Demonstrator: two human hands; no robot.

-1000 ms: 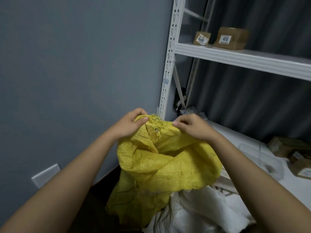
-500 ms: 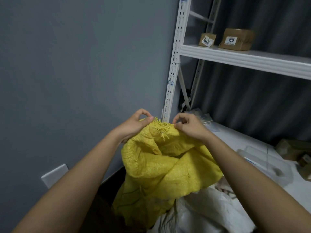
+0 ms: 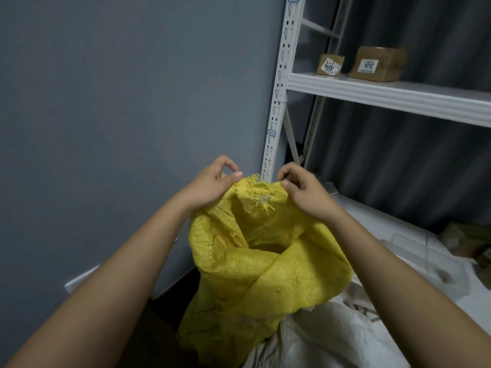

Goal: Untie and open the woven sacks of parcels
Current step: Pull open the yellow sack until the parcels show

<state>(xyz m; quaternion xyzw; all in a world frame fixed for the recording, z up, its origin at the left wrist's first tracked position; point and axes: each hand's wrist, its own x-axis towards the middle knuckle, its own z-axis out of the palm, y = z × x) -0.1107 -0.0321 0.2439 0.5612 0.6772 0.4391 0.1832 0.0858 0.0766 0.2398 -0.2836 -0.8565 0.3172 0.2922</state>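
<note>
A yellow woven sack (image 3: 265, 264) hangs upright in the middle of the view, its frayed top edge held up between both hands. My left hand (image 3: 212, 184) pinches the left part of that rim with thumb and forefinger. My right hand (image 3: 305, 192) pinches the right part of the rim, a short way from the left hand. The mouth of the sack gapes open below the rim, dark inside. Loose yellow threads stick out of the torn edge. A white woven sack (image 3: 326, 338) lies beneath it at the bottom right.
A white metal shelf post (image 3: 279, 102) stands just behind the sack, against a grey wall. The upper shelf (image 3: 385, 94) carries two labelled cardboard boxes (image 3: 377, 64). A lower white shelf board (image 3: 414, 243) bears clear plastic and more boxes at the far right.
Both hands have moved a little apart along the rim, spreading the sack's mouth wider. The view has shifted so the shelf sits lower and nearer.
</note>
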